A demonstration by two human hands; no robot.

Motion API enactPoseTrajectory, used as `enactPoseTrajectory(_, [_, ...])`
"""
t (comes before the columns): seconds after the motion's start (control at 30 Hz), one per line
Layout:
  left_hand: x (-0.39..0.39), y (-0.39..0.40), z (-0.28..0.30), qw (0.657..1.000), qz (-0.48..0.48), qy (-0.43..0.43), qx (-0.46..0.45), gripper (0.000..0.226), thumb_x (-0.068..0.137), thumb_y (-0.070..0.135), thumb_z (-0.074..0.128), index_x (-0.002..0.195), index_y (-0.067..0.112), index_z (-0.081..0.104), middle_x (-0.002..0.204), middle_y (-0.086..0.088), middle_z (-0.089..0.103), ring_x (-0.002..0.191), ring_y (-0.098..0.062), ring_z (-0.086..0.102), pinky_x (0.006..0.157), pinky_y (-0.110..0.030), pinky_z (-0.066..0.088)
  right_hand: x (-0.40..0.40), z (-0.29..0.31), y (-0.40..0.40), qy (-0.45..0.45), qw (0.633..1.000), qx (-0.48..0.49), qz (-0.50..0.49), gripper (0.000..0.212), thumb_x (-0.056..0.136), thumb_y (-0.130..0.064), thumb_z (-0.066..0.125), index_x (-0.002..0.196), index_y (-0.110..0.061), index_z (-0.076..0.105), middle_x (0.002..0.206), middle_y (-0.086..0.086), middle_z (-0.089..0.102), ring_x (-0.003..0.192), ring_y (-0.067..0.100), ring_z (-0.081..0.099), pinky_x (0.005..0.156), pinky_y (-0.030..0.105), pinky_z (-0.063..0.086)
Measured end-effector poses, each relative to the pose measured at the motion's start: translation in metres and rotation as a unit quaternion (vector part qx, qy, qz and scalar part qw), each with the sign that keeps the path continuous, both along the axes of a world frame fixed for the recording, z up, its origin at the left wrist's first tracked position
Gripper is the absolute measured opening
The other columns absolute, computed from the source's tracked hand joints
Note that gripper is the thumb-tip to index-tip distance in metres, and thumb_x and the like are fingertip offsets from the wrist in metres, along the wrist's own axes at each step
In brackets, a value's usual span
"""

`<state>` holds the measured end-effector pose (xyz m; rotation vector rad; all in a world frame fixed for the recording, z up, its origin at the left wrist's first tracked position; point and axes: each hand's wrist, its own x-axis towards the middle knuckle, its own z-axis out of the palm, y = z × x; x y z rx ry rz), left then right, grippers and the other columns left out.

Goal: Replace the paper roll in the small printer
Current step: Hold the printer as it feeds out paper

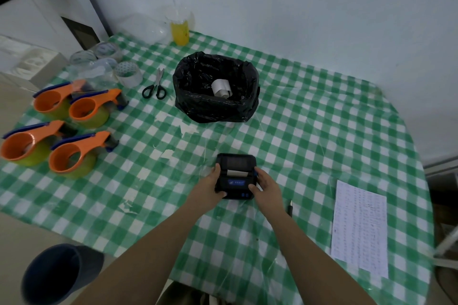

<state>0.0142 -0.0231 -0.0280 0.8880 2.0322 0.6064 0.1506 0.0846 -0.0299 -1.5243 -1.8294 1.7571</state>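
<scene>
Both hands grip the small black printer (235, 176) on the checked desk (309, 131) — left hand (210, 186) on one side, right hand (266, 184) on the other. A paper roll (221, 87) lies in the black bag (215, 89) farther back.

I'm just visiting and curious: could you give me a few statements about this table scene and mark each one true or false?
1. Both hands hold the small printer. True: the left hand and the right hand grip its sides.
2. A paper roll lies in the black bag. True.
3. The scissors are inside the bag. False: they lie on the tablecloth, left of it.
4. Two orange tape dispensers are present. False: there are four.
5. The printed sheet lies right of the printer. True.
</scene>
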Motion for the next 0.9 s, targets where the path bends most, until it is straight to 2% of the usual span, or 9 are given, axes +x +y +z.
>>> enactPoseTrajectory(0.6, [0.0008,-0.001,-0.0016,1.0,0.008,0.001,-0.002,0.086,0.088,0.012,0.058,0.148,0.016,-0.004,0.143,-0.012,0.045,0.123,-0.028,0.051,0.101,-0.04,0.046,0.0003,-0.003,-0.0003,-0.003,1.0,0.002,-0.001,0.055,0.087,0.003,0.056,0.136,-0.017,0.044,0.141,0.008,0.051,0.131,0.02,0.046,0.109,0.035,0.039])
enactPoseTrajectory(0.9, [0.0009,-0.0021,-0.0016,1.0,0.01,-0.002,0.008,0.087,0.087,0.01,0.058,0.148,0.015,-0.004,0.146,-0.012,0.042,0.125,-0.027,0.049,0.102,-0.037,0.046,0.0006,-0.006,0.0005,0.001,1.0,0.001,-0.008,0.054,0.086,0.004,0.056,0.135,-0.018,0.045,0.139,0.008,0.052,0.13,0.02,0.047,0.108,0.036,0.04])
